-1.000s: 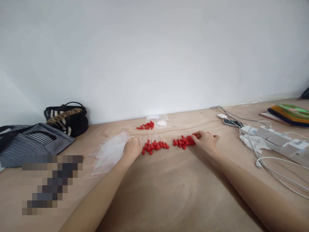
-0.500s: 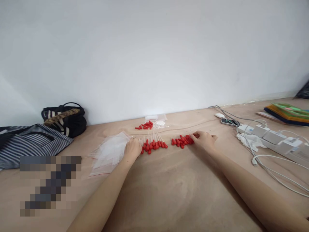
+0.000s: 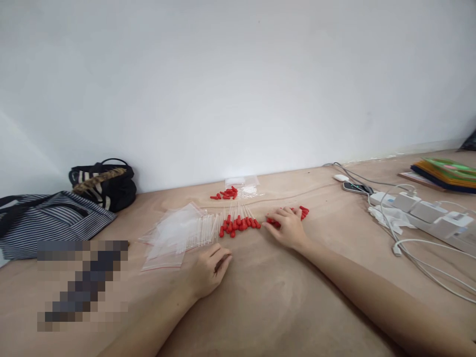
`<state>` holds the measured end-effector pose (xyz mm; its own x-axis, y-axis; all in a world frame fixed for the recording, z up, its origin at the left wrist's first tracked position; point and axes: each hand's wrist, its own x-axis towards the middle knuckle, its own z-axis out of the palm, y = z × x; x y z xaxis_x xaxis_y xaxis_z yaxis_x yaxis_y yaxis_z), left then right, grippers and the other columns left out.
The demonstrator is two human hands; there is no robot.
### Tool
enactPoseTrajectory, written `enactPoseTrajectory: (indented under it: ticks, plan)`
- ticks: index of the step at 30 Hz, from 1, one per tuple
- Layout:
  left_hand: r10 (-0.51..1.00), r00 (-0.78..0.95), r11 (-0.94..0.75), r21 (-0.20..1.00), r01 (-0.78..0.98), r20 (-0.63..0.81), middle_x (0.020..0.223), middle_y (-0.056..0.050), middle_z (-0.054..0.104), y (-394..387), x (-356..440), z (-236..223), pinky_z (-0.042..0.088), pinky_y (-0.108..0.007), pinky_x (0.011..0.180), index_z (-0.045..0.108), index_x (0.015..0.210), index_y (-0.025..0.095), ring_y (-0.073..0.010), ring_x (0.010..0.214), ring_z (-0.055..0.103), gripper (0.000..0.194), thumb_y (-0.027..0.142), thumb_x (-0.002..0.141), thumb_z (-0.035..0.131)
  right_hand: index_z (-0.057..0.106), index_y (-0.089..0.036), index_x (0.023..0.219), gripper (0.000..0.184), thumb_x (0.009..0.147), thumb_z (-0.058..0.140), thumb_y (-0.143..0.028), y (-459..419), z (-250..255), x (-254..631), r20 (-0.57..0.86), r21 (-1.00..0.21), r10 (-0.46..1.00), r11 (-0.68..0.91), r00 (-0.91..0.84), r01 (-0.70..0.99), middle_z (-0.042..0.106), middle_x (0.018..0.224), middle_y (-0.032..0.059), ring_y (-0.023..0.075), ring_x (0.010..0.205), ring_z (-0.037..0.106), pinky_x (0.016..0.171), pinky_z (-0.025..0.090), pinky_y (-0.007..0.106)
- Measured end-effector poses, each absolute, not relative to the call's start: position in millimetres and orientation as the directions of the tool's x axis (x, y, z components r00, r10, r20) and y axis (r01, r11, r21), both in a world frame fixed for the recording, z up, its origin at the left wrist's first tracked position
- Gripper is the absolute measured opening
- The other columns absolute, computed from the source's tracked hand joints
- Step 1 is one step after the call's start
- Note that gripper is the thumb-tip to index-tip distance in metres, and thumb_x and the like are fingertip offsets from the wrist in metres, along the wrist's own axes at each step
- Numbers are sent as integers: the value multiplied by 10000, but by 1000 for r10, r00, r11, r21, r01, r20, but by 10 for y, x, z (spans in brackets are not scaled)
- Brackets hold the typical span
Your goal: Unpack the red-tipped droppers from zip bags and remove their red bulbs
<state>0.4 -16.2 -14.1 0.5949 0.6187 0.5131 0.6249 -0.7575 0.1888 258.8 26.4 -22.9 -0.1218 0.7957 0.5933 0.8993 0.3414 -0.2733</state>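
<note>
My right hand lies on a pile of loose red rubber caps, fingers stretched flat to the left and covering most of them. Just left of it is a row of clear thin tubes with red caps, then bare clear tubes and a heap of clear zip bags. My left hand rests on the table nearer to me, apart from the tubes. Its fingers are curled in, and I cannot see whether anything is in them. A smaller heap of red caps lies by a clear bag near the wall.
A striped bag and a black bag stand at the left by the wall. At the right are a power strip with chargers, loose cables, a phone and stacked coloured books.
My left hand has drawn back toward me from the tubes and curled. My right hand has slid left over the pile of red caps.
</note>
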Motion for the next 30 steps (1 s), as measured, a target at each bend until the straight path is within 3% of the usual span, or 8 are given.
enactPoseTrajectory:
  ticks: [5, 8, 11, 15, 19, 25, 28, 30]
  plan:
    - [648, 587, -742, 229, 630, 484, 718, -14, 547, -100, 1, -173, 433, -201, 570, 566, 812, 174, -93, 604, 518, 156, 175, 842, 413, 654, -221, 718, 235, 800, 496, -374, 272, -281, 2322, 525, -82, 816, 330, -240, 941, 608, 790, 46, 195, 840, 453, 733, 179, 362]
    - [644, 593, -746, 226, 626, 483, 716, -14, 545, -97, -5, -186, 432, -201, 565, 567, 806, 174, -95, 609, 518, 161, 174, 843, 411, 646, -201, 652, 227, 802, 503, -296, 307, -327, 2326, 539, -75, 806, 336, -246, 939, 599, 725, 39, 181, 804, 450, 717, 180, 359]
    - [619, 596, -757, 186, 627, 511, 693, -14, 543, -109, 3, -177, 431, -205, 564, 567, 778, 169, -101, 610, 518, 164, 168, 841, 416, 641, -186, 627, 227, 793, 504, -256, 285, -339, 2366, 649, -134, 742, 332, -171, 934, 587, 677, 33, 167, 756, 442, 701, 184, 352]
    - [513, 544, -720, -12, 694, 664, 769, -45, 585, -118, 40, -140, 442, -268, 677, 587, 888, 168, -148, 736, 542, 145, 176, 826, 457, 676, -228, 749, 174, 790, 511, -262, 118, -315, 2404, 765, -184, 610, 514, -207, 838, 578, 665, 15, 138, 692, 418, 694, 194, 339]
    - [358, 585, -675, -232, 701, 728, 994, -78, 615, -101, 107, -123, 375, -353, 838, 550, 1073, 186, -203, 956, 527, 259, 183, 821, 494, 670, -281, 878, 166, 789, 530, -288, -83, -329, 2400, 759, -190, 543, 711, -358, 677, 588, 691, -6, 120, 679, 410, 710, 204, 336]
    - [412, 668, -719, -229, 656, 620, 652, 36, 637, -90, 165, -126, 317, -347, 819, 601, 816, 215, -119, 660, 557, 169, 174, 859, 443, 658, -296, 939, 212, 802, 512, -367, -135, -333, 2360, 673, -245, 606, 723, -423, 646, 611, 775, 8, 136, 726, 429, 724, 222, 342]
    - [460, 684, -706, -234, 669, 566, 657, 26, 641, -94, 179, -114, 316, -342, 788, 600, 889, 222, -124, 641, 549, 172, 182, 860, 436, 629, -280, 1003, 293, 776, 533, -437, -98, -317, 2298, 650, -229, 626, 703, -432, 674, 625, 833, 14, 147, 768, 449, 752, 226, 347]
    - [470, 689, -713, -223, 665, 551, 635, 27, 633, -98, 194, -108, 312, -341, 797, 595, 923, 228, -122, 618, 538, 187, 184, 862, 425, 638, -277, 973, 249, 795, 524, -408, -81, -322, 2249, 650, -186, 617, 695, -443, 695, 629, 785, 9, 142, 763, 453, 766, 218, 350]
